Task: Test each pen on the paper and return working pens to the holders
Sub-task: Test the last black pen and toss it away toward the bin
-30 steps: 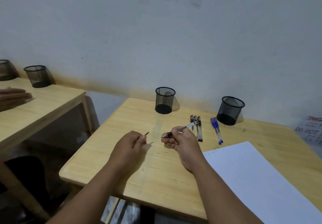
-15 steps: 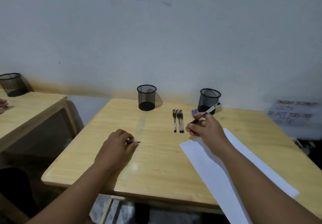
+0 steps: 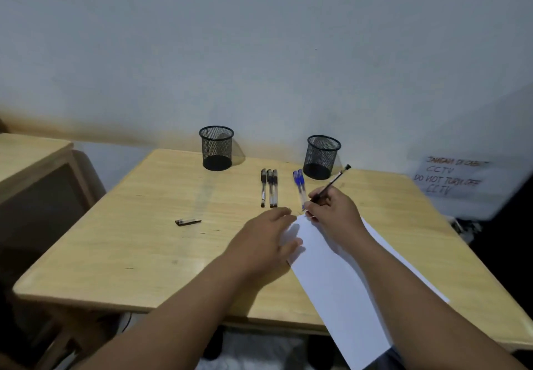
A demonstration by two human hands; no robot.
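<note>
Since a moment ago the left hand (image 3: 266, 243) has let go of the cap (image 3: 188, 221), which is now lying alone on the desk (image 3: 115, 243), and has crossed over to the paper (image 3: 340, 277); the right hand (image 3: 331, 214) has carried its pen (image 3: 331, 183) down to the sheet's far corner.

At the far left a second desk (image 3: 26, 153) is showing only its corner. Toward the back, the left holder (image 3: 216, 148) is standing upright near the wall, its mesh showing nothing inside. Three black pens (image 3: 269, 188) are lying side by side in front of it, and two blue pens (image 3: 299, 186) are lying just beside them. The left hand is resting with relaxed, spread fingers on the paper's near-left edge, grasping nothing. The right hand is pinching the pen in a writing grip, tip down at the paper's corner, back end tilting up toward the right holder (image 3: 323, 157), which also looks empty. On the wall at the far right a handwritten sign (image 3: 452, 178) is hanging.
</note>
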